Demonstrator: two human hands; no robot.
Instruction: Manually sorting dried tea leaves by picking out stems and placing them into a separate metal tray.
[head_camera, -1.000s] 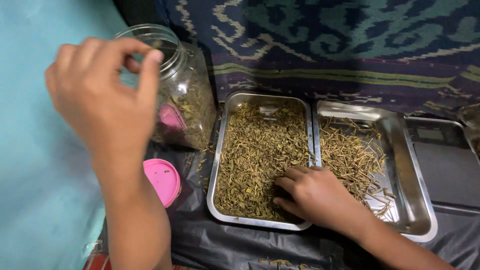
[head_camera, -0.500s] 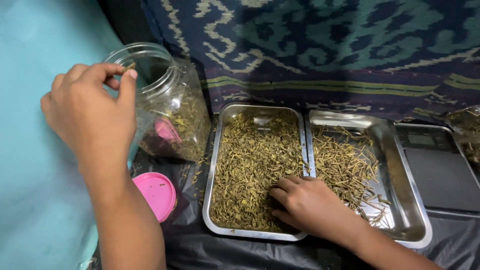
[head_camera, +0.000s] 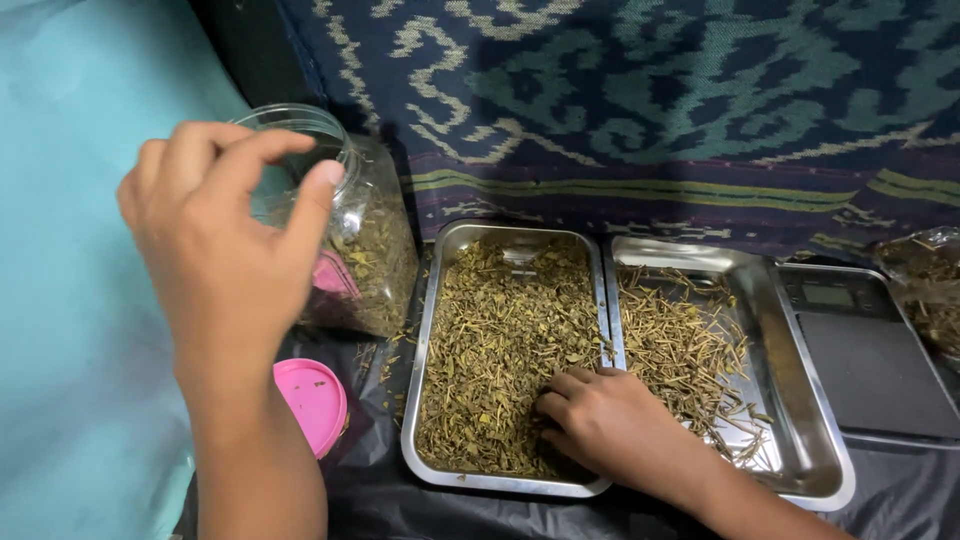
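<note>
Left hand, fingers pinched on nothing visible, hovered at the clear jar; right hand, fingers curled, raked the near-left tray of dried herbs, probably light, brittle, best pinched loosely.

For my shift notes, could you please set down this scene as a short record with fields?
left hand: raised at the mouth of the clear plastic jar, thumb and fingers pinched together; anything held cannot be told
right hand: resting in the left steel tray, fingers on the dried herb bits
right steel tray: thinner layer of dried stems
pink lid: lying off the jar, beside the left tray
digital scale: right of the trays
backdrop: patterned blue cloth
</note>
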